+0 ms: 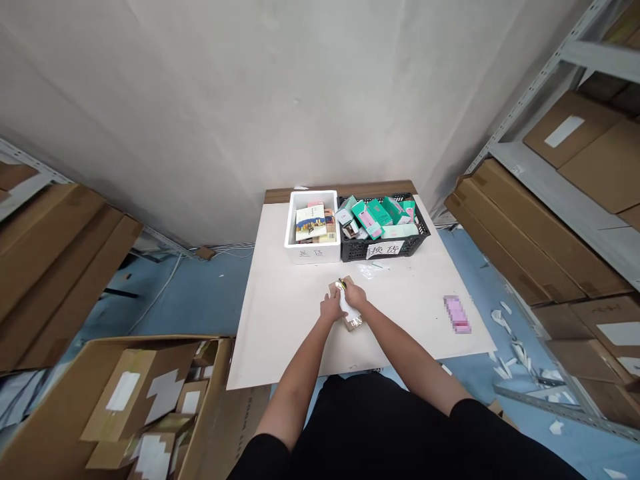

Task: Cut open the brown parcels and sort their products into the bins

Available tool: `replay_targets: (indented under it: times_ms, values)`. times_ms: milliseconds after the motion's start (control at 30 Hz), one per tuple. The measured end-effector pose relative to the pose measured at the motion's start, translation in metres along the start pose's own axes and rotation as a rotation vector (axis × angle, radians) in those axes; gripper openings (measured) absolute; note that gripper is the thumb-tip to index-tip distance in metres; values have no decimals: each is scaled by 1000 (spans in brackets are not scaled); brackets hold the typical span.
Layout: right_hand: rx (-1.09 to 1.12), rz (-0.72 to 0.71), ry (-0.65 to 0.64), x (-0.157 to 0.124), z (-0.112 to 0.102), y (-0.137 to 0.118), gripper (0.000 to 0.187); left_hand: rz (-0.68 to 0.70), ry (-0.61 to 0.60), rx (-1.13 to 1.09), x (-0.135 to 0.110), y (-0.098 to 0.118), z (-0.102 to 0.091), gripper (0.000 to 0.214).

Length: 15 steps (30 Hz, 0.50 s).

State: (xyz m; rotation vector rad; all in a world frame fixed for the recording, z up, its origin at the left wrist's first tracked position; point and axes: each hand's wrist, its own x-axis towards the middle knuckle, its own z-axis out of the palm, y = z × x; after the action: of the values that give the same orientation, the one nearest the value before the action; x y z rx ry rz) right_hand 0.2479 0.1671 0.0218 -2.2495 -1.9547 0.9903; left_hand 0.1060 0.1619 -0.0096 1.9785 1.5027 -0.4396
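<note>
A small cardboard box (349, 311) with a white label lies at a slant on the white-covered table (280, 313). Its left side is held by my left hand (332, 307), thumb across the label and fingers along the edge. My right hand (355, 296) is closed at the box's far end around a small yellow-and-black tool (343, 284), which looks like a utility knife. Most of the tool is hidden by the fingers, so I cannot tell whether its tip touches the box.
Behind my hands stand a white foam box (314, 253) with booklets and a black crate (356, 251) with green-and-pink boxes. A blurred pink item (457, 315) lies at right. A large carton (225, 353) of parcels is at lower left; shelves (530, 157) flank the right.
</note>
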Motion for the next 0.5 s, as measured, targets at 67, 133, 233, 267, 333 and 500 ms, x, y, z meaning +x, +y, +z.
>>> replay_targets:
  times_ms: [67,133,233,267,333,500]
  values:
    - [-25,3,15,0,3,-3,50,12,-9,-11,1,-1,3,126]
    - [-44,8,19,-2,4,-4,50,33,-13,-27,2,-3,5,126]
    - [-65,44,21,-6,7,-5,51,68,-17,-58,2,-8,7,125]
    - [-67,58,24,-7,9,-5,52,78,-19,-64,2,-10,7,124]
    - [-66,82,34,-11,14,-7,54,91,-24,-68,2,-12,8,124]
    - [-71,120,17,-19,23,-10,56,104,-36,-52,1,-11,6,125]
